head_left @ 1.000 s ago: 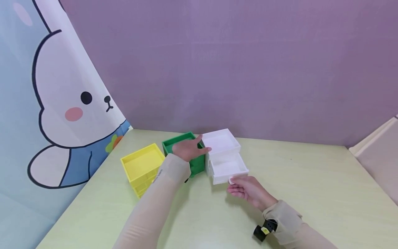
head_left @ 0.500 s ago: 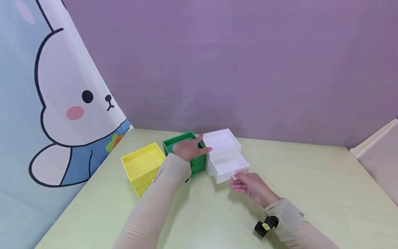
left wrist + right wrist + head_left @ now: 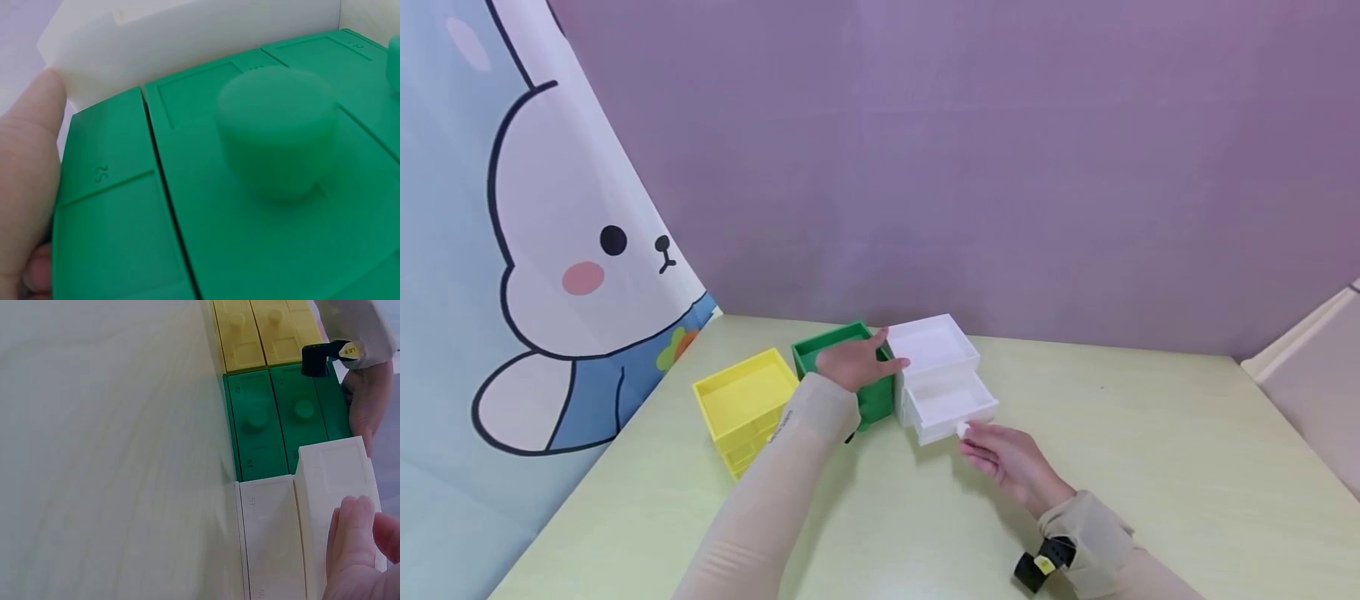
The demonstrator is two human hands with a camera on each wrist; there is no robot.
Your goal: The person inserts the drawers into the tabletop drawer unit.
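In the head view, a small white drawer unit (image 3: 932, 346) stands with its upper drawer (image 3: 951, 398) pulled out, and nothing shows inside that drawer. My right hand (image 3: 1011, 467) pinches the white knob (image 3: 962, 429) on the drawer's front. The left hand (image 3: 853, 362) lies over a green drawer unit (image 3: 876, 402), its thumb and a finger spread against the white unit's left edge. Close up in the left wrist view is a green knob (image 3: 275, 131); most of that hand's fingers are out of sight there. The right wrist view shows the drawer front (image 3: 334, 475) jutting out beside the right hand.
A yellow drawer unit (image 3: 745, 400) stands left of the green one, partly behind the left sleeve. All three units sit side by side on a pale table (image 3: 1112, 417). A purple backdrop (image 3: 962, 167) rises behind, and a rabbit-print cloth (image 3: 587, 200) hangs at left.
The pulled-out drawer twisted slightly half a second ago and now sits straighter. My right hand shifted a little to the right with the knob. The left hand has stayed in place.
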